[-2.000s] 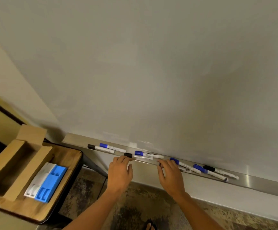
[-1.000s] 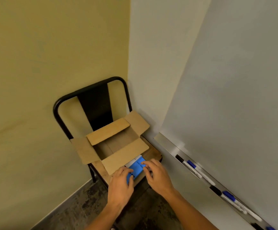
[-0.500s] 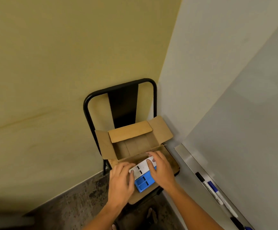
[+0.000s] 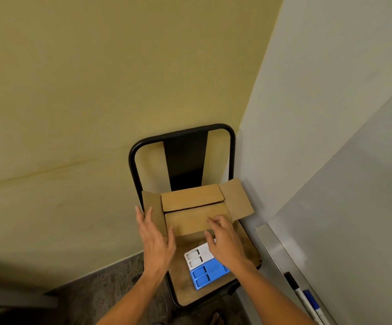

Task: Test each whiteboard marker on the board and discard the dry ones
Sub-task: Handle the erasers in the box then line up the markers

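One cardboard box [image 4: 196, 211] on one chair [image 4: 183, 146], two markers [image 4: 306, 299] in tray, left hand [image 4: 156, 240] grip open beside box flap, right hand [image 4: 225, 242] grip loose, fingertips [image 4: 210, 222] touching front flap.

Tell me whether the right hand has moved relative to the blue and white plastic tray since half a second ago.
Yes. The right hand lifted off the tray toward the cardboard box flap.

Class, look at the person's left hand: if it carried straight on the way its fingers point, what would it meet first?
Most likely the left side flap of the cardboard box: the left hand points at it, fingertips near its edge, though depth is unclear.
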{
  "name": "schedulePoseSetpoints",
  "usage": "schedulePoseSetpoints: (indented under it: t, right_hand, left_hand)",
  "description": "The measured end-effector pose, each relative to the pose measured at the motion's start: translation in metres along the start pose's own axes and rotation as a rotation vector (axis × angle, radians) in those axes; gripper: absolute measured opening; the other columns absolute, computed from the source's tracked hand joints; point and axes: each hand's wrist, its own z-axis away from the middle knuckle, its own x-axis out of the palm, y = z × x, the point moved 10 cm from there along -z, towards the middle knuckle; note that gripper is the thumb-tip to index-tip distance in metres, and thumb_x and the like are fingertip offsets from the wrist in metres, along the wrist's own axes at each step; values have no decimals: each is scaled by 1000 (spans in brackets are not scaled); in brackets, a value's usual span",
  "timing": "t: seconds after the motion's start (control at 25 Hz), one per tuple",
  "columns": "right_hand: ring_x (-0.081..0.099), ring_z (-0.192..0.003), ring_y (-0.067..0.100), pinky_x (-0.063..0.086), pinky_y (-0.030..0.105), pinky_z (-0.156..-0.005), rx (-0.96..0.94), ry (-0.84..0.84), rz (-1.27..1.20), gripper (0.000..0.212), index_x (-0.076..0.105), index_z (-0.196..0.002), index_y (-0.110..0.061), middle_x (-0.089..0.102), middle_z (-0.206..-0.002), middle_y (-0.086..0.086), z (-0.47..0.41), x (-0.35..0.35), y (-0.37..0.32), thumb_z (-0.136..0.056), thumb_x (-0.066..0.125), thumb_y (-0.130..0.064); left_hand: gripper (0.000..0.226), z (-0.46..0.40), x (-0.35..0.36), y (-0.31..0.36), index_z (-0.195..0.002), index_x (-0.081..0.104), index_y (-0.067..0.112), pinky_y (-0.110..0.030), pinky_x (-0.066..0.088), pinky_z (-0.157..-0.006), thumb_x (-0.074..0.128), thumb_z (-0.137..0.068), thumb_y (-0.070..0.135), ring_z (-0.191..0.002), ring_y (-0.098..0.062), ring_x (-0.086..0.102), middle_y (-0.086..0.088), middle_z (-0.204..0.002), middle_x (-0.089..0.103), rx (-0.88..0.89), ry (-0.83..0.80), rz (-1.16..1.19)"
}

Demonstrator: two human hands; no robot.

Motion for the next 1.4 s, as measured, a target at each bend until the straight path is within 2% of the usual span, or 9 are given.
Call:
schedulePoseSetpoints:
  t: [0.12, 0.28, 0.4, 0.52, 0.76, 0.92, 1.04, 1.2, 1.4]
  right_hand:
    - [42, -120, 5, 50, 21, -93, -32, -9, 37, 43, 53, -141, -24, 40, -132, -7, -4, 2, 0, -101, 48, -40]
    - [39, -125, 5, 46, 24, -104, -35, -34, -99, 37, 60, -135, -22, 40, -133, -7, -10, 1, 9, -100, 55, -33]
    - [47, -119, 6, 52, 26, -99, 29, 162, -207, 36, 60, -132, -24, 38, -132, -9, -5, -24, 24, -96, 63, -24]
    - [47, -119, 13, 55, 29, -94, 204, 400, -309, 64, 41, -142, -27, 29, -144, 0, 3, -49, 45, -88, 72, -16]
    - [37, -140, 37, 48, 46, -103, 632, 408, -712, 114, -1, -158, -33, -3, -164, 5, 2, -36, 85, -81, 80, -7]
    - [47, -135, 35, 44, 53, -109, 769, 411, -952, 110, -5, -158, -30, 32, -157, 16, 3, -20, 95, -86, 77, -13]
    - [50, -133, 29, 48, 50, -106, 594, 304, -826, 86, 11, -158, -30, 43, -152, 8, -3, -23, 70, -94, 68, -26]
    - [30, -147, 14, 36, 41, -117, 247, 105, -465, 53, 47, -144, -30, 41, -153, -10, -15, -22, 33, -95, 60, -46]
    - [-9, -154, 18, 10, 48, -126, 105, -101, -5, 73, 30, -155, -32, 9, -167, -11, -14, 10, 25, -93, 33, -71]
  left_hand:
    - [62, -1, 6, 11, -147, 29, 17, -43, 42, -110, 59, -93, 7, -147, -27, 27, 8, -164, -4, 46, -5, 18]
    - [65, 3, 16, 8, -145, 37, 18, -43, 32, -118, 52, -89, -11, -144, -5, 22, 4, -160, 21, 47, -34, -33]
    - [73, 7, 23, 5, -149, 33, 20, -39, 34, -116, 53, -87, -11, -133, 0, 28, 0, -153, 33, 10, -85, -61]
    - [81, 12, 28, 12, -154, 22, 22, -32, 37, -112, 53, -86, -9, -129, -5, 33, -1, -151, 34, 35, -103, -140]
    - [81, 11, 47, 13, -157, 8, 18, -41, 36, -115, 56, -92, 11, -141, -17, 34, -3, -157, 30, 195, -218, -336]
    - [68, 25, 77, 6, -151, 29, 13, -51, 41, -109, 57, -90, 22, -145, -25, 32, -5, -158, 26, 365, -405, -590]
    - [62, 31, 83, 1, -143, 43, 13, -43, 40, -106, 39, -89, 41, -137, -25, 44, -6, -151, 42, 355, -452, -679]
    - [85, 30, 88, 1, -141, 49, 11, -41, 38, -103, 86, -65, 23, -135, -26, 48, -9, -148, 47, 364, -464, -692]
    - [94, 35, 92, -2, -135, 56, 9, -45, 47, -97, 91, -48, 13, -130, -30, 53, -12, -144, 52, 302, -481, -728]
